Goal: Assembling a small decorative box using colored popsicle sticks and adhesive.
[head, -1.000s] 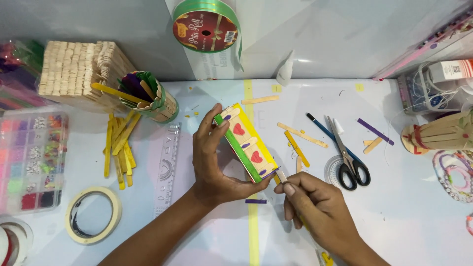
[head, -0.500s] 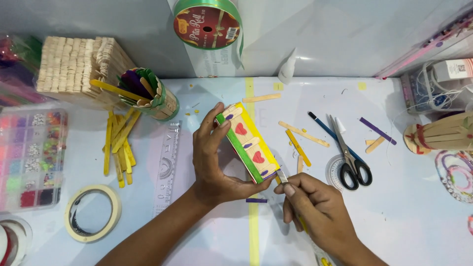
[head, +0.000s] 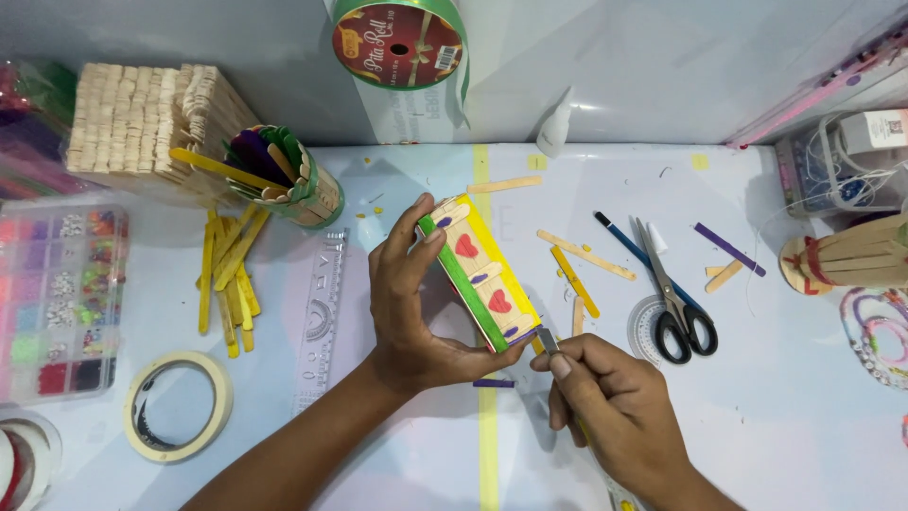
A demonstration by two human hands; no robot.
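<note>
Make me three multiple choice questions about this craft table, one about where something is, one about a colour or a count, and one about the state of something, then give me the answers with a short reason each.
1. Where do the scissors lie?
A. Right of the stick panel
B. Inside the stick cup
C. On the tape roll

2. How many red hearts show on the stick panel?
A. One
B. Two
C. Four

3. How is the stick panel placed?
A. Flat on the table
B. Leaning on the wall
C. Held up by the left hand

Answers:
1 A, they lie flat on the table to its right.
2 B, one heart near each end.
3 C, thumb and fingers clamp it while the right hand puts a thin tool to its lower end.
</note>
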